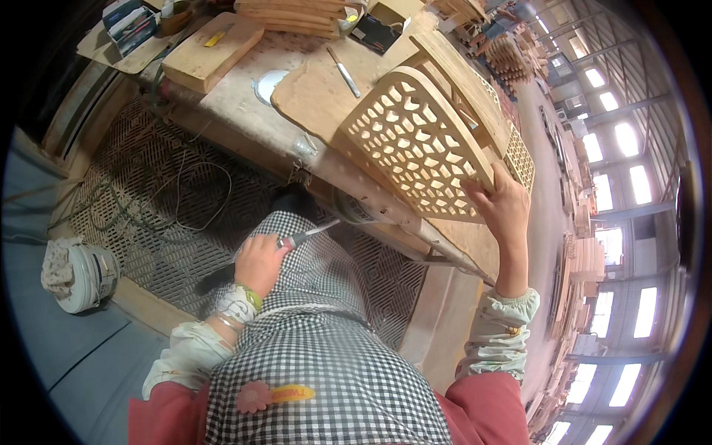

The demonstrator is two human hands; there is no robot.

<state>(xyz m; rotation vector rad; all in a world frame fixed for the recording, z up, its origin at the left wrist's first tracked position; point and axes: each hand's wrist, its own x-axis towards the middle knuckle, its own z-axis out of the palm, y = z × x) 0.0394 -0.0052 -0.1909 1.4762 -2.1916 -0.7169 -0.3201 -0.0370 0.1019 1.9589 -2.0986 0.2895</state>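
Note:
My left hand (257, 264) is closed round the grey handle of a slim hand tool (298, 239). Its thin metal shaft points right, above my checked apron; whether it is a scraper or a file I cannot make out. At the right, my right hand (506, 202) grips the rounded edge of a pale wooden panel (447, 169) pierced with many irregular holes. That panel stands tilted on the workbench (222, 98) and seems part of a wooden frame (461, 80) with more pierced panels behind it.
A knife-like tool (343, 72) and a white round lid (270, 86) lie on the bench. Farther left are a thick wooden block (213, 53) and a box (132, 30). A white bucket (95, 276) stands at the left; cables (178, 196) cross the slatted floor mat.

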